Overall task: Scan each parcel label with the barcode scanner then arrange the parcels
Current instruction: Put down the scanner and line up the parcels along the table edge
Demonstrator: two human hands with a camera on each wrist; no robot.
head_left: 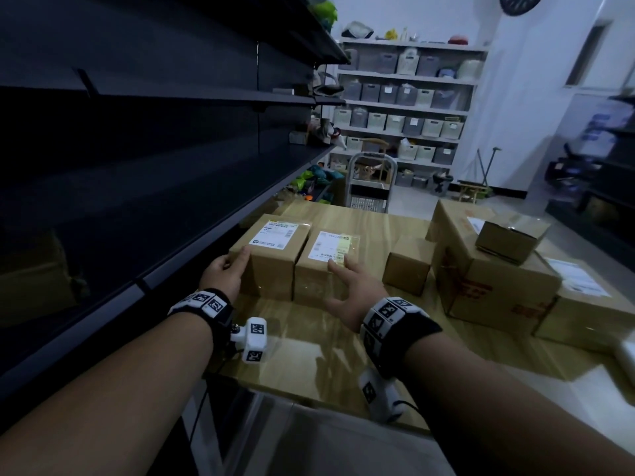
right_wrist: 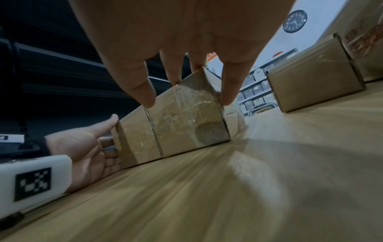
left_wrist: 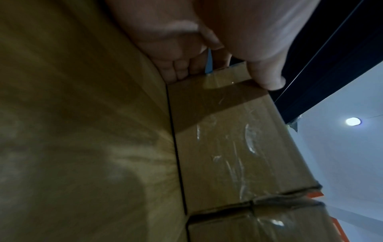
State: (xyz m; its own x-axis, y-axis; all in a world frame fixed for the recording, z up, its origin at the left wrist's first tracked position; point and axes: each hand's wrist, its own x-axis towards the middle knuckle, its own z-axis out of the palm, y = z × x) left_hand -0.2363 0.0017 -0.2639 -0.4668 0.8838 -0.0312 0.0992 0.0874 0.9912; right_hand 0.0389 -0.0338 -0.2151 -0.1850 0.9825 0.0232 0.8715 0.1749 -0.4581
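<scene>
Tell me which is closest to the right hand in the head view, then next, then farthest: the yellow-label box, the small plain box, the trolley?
1. Yellow-label box: under the right hand's fingers.
2. Small plain box: just to its right on the table.
3. Trolley: beyond the table's far end.

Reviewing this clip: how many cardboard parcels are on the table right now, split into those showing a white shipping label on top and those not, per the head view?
Labelled on top: 4: left parcel, its neighbour, big printed box, far-right box
No label seen: 2: small cube, small box stacked on the big one
Total: 6
</scene>
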